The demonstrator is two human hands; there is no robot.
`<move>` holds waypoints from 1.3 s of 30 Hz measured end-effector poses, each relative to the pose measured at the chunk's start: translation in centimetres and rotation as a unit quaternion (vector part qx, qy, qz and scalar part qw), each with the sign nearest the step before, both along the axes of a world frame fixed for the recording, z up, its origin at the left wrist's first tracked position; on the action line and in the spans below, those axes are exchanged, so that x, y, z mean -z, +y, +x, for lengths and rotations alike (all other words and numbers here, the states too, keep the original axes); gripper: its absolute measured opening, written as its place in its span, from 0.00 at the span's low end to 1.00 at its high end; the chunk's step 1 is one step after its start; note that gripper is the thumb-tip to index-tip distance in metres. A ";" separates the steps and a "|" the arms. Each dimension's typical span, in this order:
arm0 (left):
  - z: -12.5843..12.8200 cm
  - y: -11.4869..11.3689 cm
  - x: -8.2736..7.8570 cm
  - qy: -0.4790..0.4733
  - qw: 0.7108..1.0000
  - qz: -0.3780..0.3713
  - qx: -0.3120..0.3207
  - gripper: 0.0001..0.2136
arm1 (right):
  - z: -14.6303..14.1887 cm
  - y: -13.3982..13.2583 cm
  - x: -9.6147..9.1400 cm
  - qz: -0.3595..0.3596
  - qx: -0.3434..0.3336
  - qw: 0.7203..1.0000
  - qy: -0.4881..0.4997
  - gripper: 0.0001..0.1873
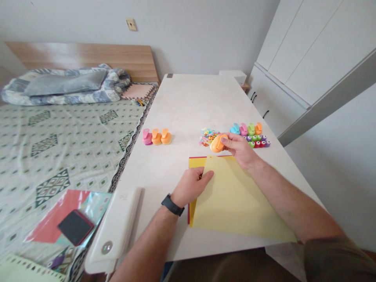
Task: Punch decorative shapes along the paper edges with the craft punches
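My left hand pinches the left edge of a pale yellow paper sheet, thumb on top. Beneath that sheet lies a brighter yellow sheet with a red edge showing. Above the paper's far edge, my right hand grips an orange craft punch between thumb and fingers. A small hole shows near the sheet's top left corner. Just behind the punch is a pile of colourful paper cutouts, partly hidden by it.
Three punches, one pink and two orange, stand left on the white table. Several small punches sit in rows at right. A white device lies at the left edge; a phone rests on the bed.
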State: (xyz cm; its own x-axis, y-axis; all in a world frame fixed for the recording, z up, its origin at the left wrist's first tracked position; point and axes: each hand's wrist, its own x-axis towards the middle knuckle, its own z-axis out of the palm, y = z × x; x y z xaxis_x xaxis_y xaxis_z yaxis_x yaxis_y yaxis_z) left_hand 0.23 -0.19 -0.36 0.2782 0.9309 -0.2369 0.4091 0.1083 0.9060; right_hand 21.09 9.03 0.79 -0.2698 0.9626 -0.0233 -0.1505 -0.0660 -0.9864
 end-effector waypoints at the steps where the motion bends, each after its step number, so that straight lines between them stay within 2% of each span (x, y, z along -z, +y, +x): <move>1: 0.0 0.0 -0.1 -0.001 1.000 -0.001 0.000 0.21 | 0.2 0.2 0.0 0.000 0.006 1.000 0.004 0.18; 8: 0.0 0.0 -0.1 -0.013 1.000 -0.002 0.006 0.21 | 0.8 0.4 -0.1 0.002 0.028 0.999 0.018 0.16; 14: 0.0 0.0 0.0 -0.006 1.000 -0.003 -0.007 0.21 | 0.6 0.4 0.0 -0.002 0.019 1.000 0.010 0.17; 27: -0.2 -0.1 0.2 -0.005 1.000 0.019 0.010 0.21 | 0.2 0.1 0.3 -0.024 0.012 1.000 0.009 0.18; 39: -0.5 -0.1 0.7 0.028 0.998 0.052 0.031 0.22 | -0.3 -0.2 0.5 -0.047 -0.009 0.998 0.034 0.14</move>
